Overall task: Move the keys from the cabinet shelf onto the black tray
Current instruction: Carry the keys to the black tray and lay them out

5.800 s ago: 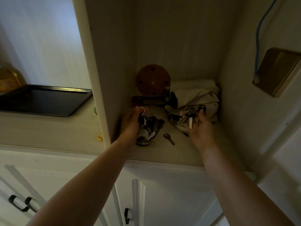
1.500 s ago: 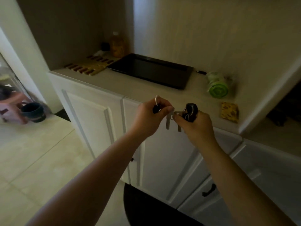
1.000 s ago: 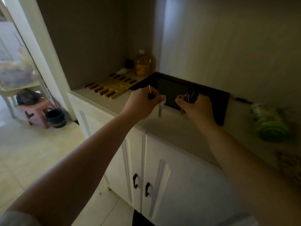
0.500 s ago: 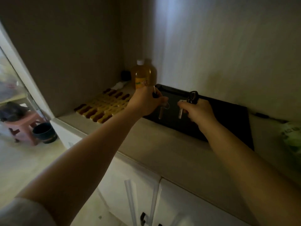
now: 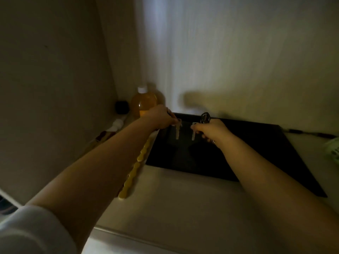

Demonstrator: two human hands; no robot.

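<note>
Fingers (image 5: pixel 173 120) of left hand (image 5: pixel 161 116) pinch 1 key (image 5: pixel 177 132); right hand (image 5: pixel 211 130) grips 1 key (image 5: pixel 193 133) w/ dark fob (image 5: pixel 205 117), both hanging above black tray (image 5: pixel 266 153) on tabletop (image 5: pixel 174 195). Nearby: 1 amber bottle (image 5: pixel 145 105), yellow mat (image 5: pixel 134 173) at left.

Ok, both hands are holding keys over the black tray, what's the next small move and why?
Probably lower both hands and let go. The left hand and right hand each pinch keys whose blades hang down above the black tray, not yet resting on it, so nothing seems left but a short drop.
</note>
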